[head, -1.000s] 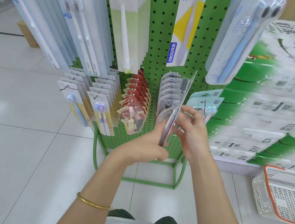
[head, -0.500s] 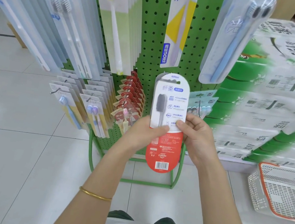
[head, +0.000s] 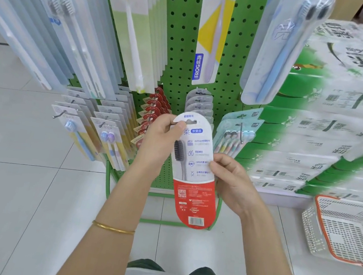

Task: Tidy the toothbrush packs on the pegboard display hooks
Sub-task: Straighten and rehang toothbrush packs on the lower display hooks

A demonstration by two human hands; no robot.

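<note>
While long clear toothbrush packs [head: 58, 20] hang in rows at the far left, smaller packs [head: 76, 129] sit on low hooks under them. Next to those hangs a row of red packs [head: 154, 108]. They all hang on a green pegboard [head: 182, 41] full of little holes.

A gold bracelet [head: 113, 228] sits on the person's left arm. The left hand [head: 160, 143] pinches the top left corner of a toothbrush pack [head: 191, 170], thumb in front, close to the hang hole. This pack is white on top and red at the bottom, with a dark brush inside. It is held up in front of the pegboard, nearly upright, with its top leaning a bit to the left. Just behind its top hangs a row of grey packs [head: 199, 102]. The right hand [head: 232, 184] grips the pack's right edge near the middle, thumb on the front and fingers curled behind.

Further right hang light blue packs [head: 233, 136] with small colored brushes. Beside the pegboard stand big stacked green and white packs [head: 347, 117]. A white basket [head: 307, 225] with an orange rim sits on the floor at the far right.
</note>
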